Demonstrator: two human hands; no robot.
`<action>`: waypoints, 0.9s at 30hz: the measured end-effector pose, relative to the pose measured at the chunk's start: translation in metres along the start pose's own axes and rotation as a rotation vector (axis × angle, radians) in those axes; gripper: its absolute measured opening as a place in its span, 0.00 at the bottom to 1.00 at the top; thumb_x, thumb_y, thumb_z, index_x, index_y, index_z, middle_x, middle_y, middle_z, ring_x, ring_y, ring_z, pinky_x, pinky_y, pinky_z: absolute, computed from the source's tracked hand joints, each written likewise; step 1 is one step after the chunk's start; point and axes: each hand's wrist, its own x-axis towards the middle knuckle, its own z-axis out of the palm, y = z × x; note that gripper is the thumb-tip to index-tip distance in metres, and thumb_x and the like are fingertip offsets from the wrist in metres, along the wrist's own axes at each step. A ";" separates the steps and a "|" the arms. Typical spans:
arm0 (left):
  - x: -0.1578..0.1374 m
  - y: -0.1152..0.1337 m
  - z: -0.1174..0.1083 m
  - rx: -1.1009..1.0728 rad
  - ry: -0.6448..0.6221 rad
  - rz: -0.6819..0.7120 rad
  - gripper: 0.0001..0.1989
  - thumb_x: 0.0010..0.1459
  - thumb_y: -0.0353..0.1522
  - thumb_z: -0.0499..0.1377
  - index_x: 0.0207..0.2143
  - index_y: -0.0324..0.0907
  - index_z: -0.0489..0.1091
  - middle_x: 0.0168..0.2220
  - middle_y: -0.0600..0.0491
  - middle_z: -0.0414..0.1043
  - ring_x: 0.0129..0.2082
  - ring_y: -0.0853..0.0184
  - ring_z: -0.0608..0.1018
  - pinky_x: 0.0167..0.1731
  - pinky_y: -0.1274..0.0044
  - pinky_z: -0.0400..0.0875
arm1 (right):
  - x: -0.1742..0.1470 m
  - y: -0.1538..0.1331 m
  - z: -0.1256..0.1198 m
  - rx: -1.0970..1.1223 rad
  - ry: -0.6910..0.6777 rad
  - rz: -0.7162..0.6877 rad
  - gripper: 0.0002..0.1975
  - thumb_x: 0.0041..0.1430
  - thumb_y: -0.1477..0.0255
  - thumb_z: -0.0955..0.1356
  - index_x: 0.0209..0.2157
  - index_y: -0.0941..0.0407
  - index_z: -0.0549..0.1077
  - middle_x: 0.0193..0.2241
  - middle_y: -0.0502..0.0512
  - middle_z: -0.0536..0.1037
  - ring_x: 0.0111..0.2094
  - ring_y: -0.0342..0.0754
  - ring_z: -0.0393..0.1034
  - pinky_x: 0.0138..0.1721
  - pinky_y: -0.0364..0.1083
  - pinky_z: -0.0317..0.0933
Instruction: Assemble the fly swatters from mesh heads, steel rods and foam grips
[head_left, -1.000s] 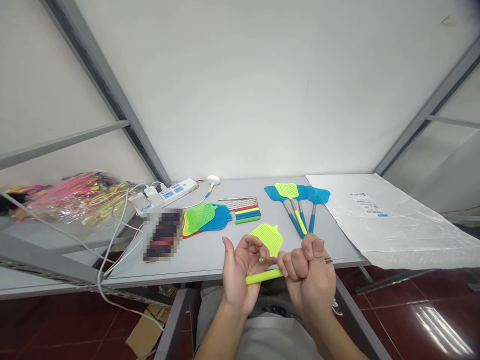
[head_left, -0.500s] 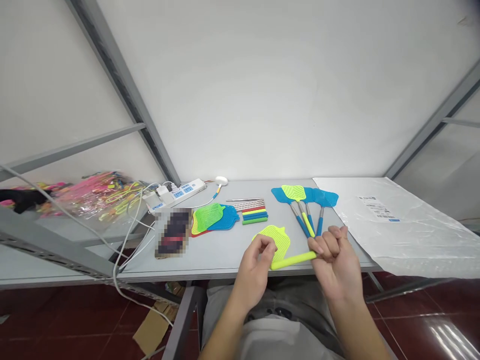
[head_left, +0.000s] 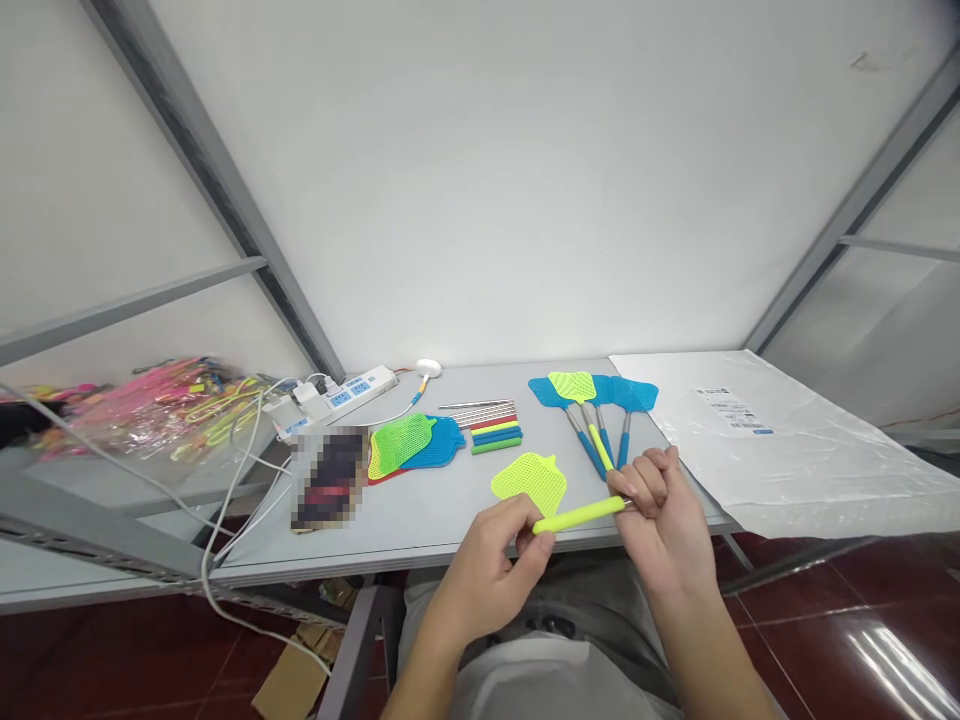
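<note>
A bright yellow tube-shaped fly swatter handle (head_left: 579, 515) spans the gap between my hands above the table's front edge. My left hand (head_left: 499, 565) pinches its left end between thumb and fingers. My right hand (head_left: 664, 520) is closed in a fist at the other end, where a bit of metal rod (head_left: 628, 504) shows; the rest of the rod is hidden. Just behind my left hand lies a loose yellow mesh swatter head (head_left: 531, 480). Several whole swatters with blue heads (head_left: 634, 394) and one yellow head (head_left: 572, 385) lie fanned out beyond my right hand.
On the left lie stacked swatter heads (head_left: 442, 440), coloured handles (head_left: 496, 446), metal rods (head_left: 480, 412) and a blurred-out object (head_left: 330, 480). A power strip (head_left: 337, 395) with cables stands behind them. White wrapping (head_left: 750, 440) covers the right side; metal shelf posts flank the table.
My left hand has moved onto the handle's left end and closed on it. A bit of metal now shows beside my right fist. The view has shifted slightly.
</note>
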 end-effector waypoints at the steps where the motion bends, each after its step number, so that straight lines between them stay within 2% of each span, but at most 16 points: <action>1: 0.000 -0.001 0.000 -0.002 0.008 0.015 0.12 0.65 0.36 0.51 0.28 0.43 0.62 0.27 0.55 0.61 0.28 0.67 0.63 0.31 0.76 0.56 | 0.000 0.001 0.000 -0.004 -0.004 0.005 0.14 0.64 0.69 0.67 0.26 0.55 0.60 0.17 0.38 0.42 0.17 0.38 0.36 0.22 0.38 0.54; 7: -0.002 -0.012 0.003 -0.008 0.057 0.096 0.15 0.64 0.36 0.50 0.23 0.43 0.57 0.24 0.56 0.56 0.26 0.68 0.60 0.28 0.75 0.52 | -0.005 0.006 0.002 -0.009 -0.037 0.074 0.12 0.65 0.67 0.66 0.28 0.55 0.63 0.17 0.39 0.44 0.17 0.38 0.40 0.25 0.39 0.58; 11: -0.001 -0.011 -0.003 0.023 0.067 0.079 0.15 0.64 0.34 0.50 0.23 0.43 0.55 0.24 0.57 0.55 0.26 0.68 0.60 0.28 0.75 0.52 | -0.006 0.007 0.002 0.019 -0.051 0.121 0.11 0.66 0.70 0.65 0.28 0.56 0.64 0.18 0.39 0.45 0.18 0.38 0.41 0.27 0.39 0.59; 14: -0.002 0.001 -0.010 0.220 0.053 0.043 0.12 0.63 0.32 0.51 0.25 0.43 0.61 0.26 0.55 0.62 0.28 0.66 0.64 0.31 0.75 0.53 | -0.005 0.011 0.003 -0.020 -0.056 0.096 0.11 0.66 0.70 0.65 0.28 0.56 0.65 0.18 0.40 0.46 0.18 0.37 0.41 0.28 0.40 0.59; 17: -0.006 0.012 -0.007 0.449 0.068 0.045 0.08 0.64 0.33 0.52 0.32 0.44 0.68 0.31 0.52 0.70 0.34 0.61 0.69 0.36 0.72 0.54 | -0.010 0.028 0.008 -0.082 -0.092 0.116 0.11 0.65 0.68 0.66 0.29 0.56 0.65 0.19 0.40 0.48 0.19 0.38 0.41 0.29 0.40 0.60; 20: -0.010 0.011 0.001 0.498 0.095 0.035 0.09 0.66 0.34 0.51 0.36 0.45 0.69 0.32 0.50 0.73 0.31 0.61 0.71 0.33 0.72 0.53 | -0.019 0.056 0.014 -0.176 -0.172 0.176 0.13 0.65 0.63 0.65 0.28 0.55 0.65 0.20 0.41 0.51 0.20 0.38 0.46 0.31 0.42 0.61; 22: -0.011 0.005 0.000 0.481 0.121 0.003 0.10 0.67 0.34 0.50 0.35 0.46 0.69 0.31 0.51 0.74 0.28 0.61 0.71 0.30 0.73 0.52 | -0.021 0.072 0.013 -0.319 -0.238 0.162 0.14 0.66 0.59 0.63 0.31 0.54 0.66 0.23 0.44 0.59 0.25 0.40 0.56 0.36 0.45 0.63; 24: -0.013 -0.001 -0.011 0.462 0.140 -0.042 0.11 0.68 0.35 0.49 0.34 0.46 0.68 0.30 0.52 0.74 0.27 0.62 0.71 0.27 0.73 0.51 | -0.017 0.081 0.005 -0.569 -0.307 0.077 0.14 0.66 0.56 0.61 0.40 0.51 0.68 0.32 0.49 0.67 0.36 0.45 0.65 0.44 0.49 0.63; 25: -0.014 -0.003 -0.019 0.453 0.153 -0.070 0.11 0.68 0.36 0.49 0.34 0.46 0.68 0.29 0.52 0.73 0.27 0.62 0.72 0.27 0.74 0.51 | -0.012 0.083 -0.002 -0.735 -0.342 0.003 0.15 0.66 0.55 0.61 0.47 0.49 0.66 0.38 0.51 0.69 0.43 0.48 0.66 0.49 0.51 0.61; 27: -0.016 -0.008 -0.038 0.447 0.206 -0.148 0.12 0.69 0.36 0.47 0.34 0.47 0.67 0.29 0.54 0.73 0.28 0.63 0.72 0.27 0.75 0.53 | 0.000 0.083 -0.020 -1.133 -0.421 -0.180 0.22 0.64 0.56 0.62 0.57 0.47 0.60 0.50 0.56 0.68 0.54 0.53 0.62 0.56 0.56 0.55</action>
